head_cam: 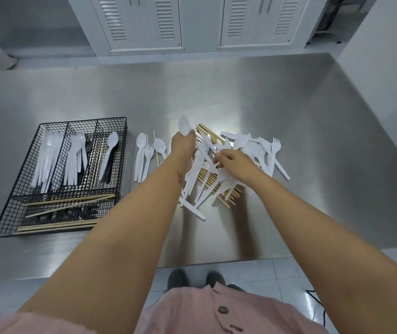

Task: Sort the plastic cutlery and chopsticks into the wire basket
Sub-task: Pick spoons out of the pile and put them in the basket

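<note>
White and plastic, a round-bowled spoon (185,127) sticks up out of the left hand (183,147). The fingers are curled tight round its handle, and the bowl points away from the person.

Just to the right of this hand, the right hand (231,162) rests on a big messy pile of white plastic cutlery and thin wooden chopsticks (252,150). Its fingers are bent down into the pile and touch the white pieces, but I cannot tell if they have hold of one. The two hands are near each other and do not touch.

Just left of the left hand lies a small row of white plastic spoons and forks (144,155), with one wooden stick beside it. Further left sits the black wire basket (83,121), well apart from both hands. The basket part nearest the hands holds one white spoon on top of dark cutlery (109,153). The next part holds white forks (75,160). The far left part holds long white pieces (45,160) that look like knives. The part across the front holds long wooden chopsticks (67,214).

All of it sits on a shiny steel table (265,92).
</note>
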Tool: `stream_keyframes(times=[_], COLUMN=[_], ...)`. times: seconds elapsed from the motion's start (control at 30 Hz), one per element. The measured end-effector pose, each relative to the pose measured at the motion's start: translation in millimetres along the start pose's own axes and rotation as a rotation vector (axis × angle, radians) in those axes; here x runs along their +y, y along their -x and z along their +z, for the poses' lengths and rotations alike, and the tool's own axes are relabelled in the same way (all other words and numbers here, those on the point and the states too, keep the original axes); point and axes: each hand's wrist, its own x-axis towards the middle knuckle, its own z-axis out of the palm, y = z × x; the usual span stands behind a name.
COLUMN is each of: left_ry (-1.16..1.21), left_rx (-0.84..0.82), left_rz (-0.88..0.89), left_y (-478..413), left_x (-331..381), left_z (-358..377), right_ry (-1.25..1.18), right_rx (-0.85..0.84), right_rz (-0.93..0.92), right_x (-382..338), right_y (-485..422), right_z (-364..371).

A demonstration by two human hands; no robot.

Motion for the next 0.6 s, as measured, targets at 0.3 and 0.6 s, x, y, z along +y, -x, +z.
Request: stream_keyframes(times=[0.3, 0.6], left_ry=[0.005, -0.034], left_rx=[-0.095, -0.226], left_rz=[-0.076, -0.082], left_y=[-1, -4], left_x=[7, 7], left_z=[-13, -18], right_ry=[0.553, 0.259], right_rx=[0.326, 0.431], right_rz=[0.196, 0.293], right_x=[11, 6], right_y=[-19, -24], right_z=[8, 12])
